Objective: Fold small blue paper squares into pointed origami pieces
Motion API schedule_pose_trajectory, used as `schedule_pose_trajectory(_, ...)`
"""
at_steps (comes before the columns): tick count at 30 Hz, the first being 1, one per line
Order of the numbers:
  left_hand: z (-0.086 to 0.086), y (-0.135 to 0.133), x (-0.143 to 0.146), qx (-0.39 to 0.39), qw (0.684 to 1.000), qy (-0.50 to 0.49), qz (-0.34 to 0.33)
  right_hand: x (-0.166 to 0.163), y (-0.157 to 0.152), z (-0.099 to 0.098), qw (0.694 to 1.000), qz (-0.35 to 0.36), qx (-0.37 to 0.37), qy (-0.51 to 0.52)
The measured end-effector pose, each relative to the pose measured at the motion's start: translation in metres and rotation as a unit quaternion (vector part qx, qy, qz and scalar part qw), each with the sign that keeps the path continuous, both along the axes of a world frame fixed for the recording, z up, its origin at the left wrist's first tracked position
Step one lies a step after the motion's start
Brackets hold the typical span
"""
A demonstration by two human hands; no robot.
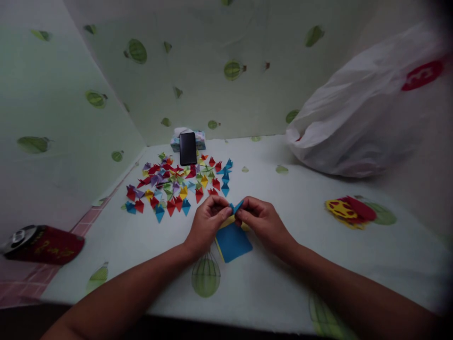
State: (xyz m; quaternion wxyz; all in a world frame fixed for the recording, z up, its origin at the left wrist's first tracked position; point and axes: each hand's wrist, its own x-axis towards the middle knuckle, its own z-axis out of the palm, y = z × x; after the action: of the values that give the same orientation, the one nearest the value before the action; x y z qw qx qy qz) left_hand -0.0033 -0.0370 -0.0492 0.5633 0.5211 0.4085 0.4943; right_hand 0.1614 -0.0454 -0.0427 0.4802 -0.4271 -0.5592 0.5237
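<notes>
One small folded piece of bright blue paper [238, 207] sits near the middle of the view, between the fingertips of the left hand [208, 222] and the right hand [260, 217]. Each grip pinches it from its own side, likely because so slight a thing needs steadying at both ends. At six o'clock from it, a flat blue paper square [234, 242] with yellow edges showing lies on the pale, balloon-patterned desk [300, 203], probably for easy reach. Small, pointed, many-coloured paper pieces [171, 208] spread towards ten o'clock, seemingly to leave working room; at eleven, a black rectangular phone [188, 148] stands against a patterned tissue box [201, 140], perhaps for support. The held piece's visible flap points to about two o'clock, its long axis apparently running eight to two, though fingers hide much.
</notes>
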Motion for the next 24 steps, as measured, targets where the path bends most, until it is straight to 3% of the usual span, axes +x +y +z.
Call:
schedule_pose_trajectory(5,0.0026,0.0001,-0.0038,0.121,0.986,0.113,0.007,-0.0001,-0.0004,0.0020,0.999,-0.010,0.020,-0.043)
schedule_pose_trajectory(10,0.0027,-0.0034,-0.0035,0.100,0.988,0.119,-0.019,0.0002,0.0006,0.0007,0.996,-0.023,0.040,-0.077)
schedule_pose_trajectory(24,-0.0036,-0.0040,-0.0040,0.128,0.977,0.166,0.028,-0.0023,-0.0031,0.0011,0.989,-0.062,0.089,-0.096)
